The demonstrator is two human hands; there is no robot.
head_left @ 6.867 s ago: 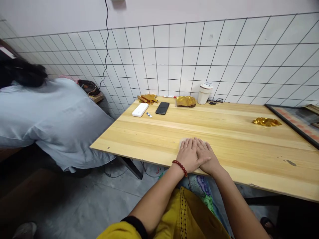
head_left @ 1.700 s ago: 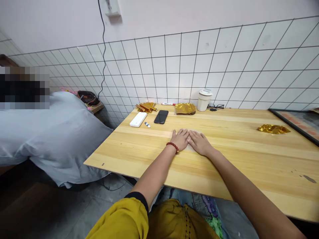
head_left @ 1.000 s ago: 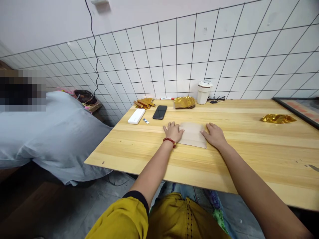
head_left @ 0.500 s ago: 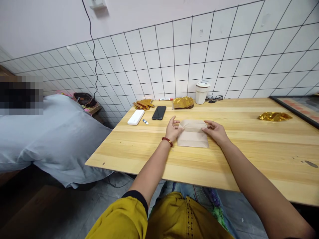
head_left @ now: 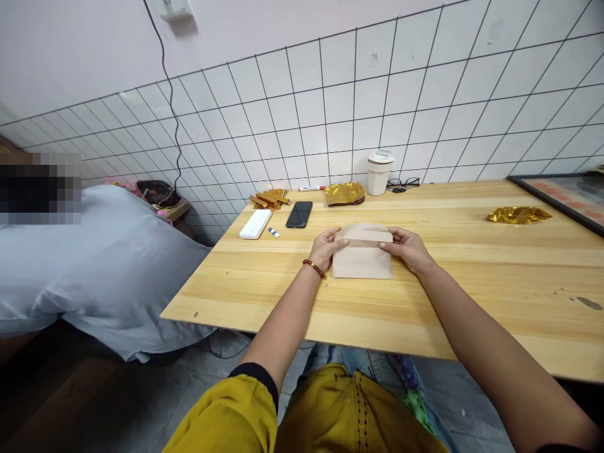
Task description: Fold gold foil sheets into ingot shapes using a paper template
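Note:
A folded sheet of tan paper lies on the wooden table in front of me. My left hand, with a red bead bracelet at the wrist, pinches the paper's upper left edge. On the other side, my right hand pinches the upper right edge. Between the two hands the far edge of the paper is lifted and turned over toward me as a narrow flap.
Along the wall stand a white cup, glasses, a gold foil pile, gold strips, a red marker, a black phone, a white power bank. Another gold foil piece and a framed board sit right. A person in pale blue bends at left.
My hands, pressed flat together on the paper earlier, slid apart to its sides and then took hold of its far edge, which has lifted and folded toward me.

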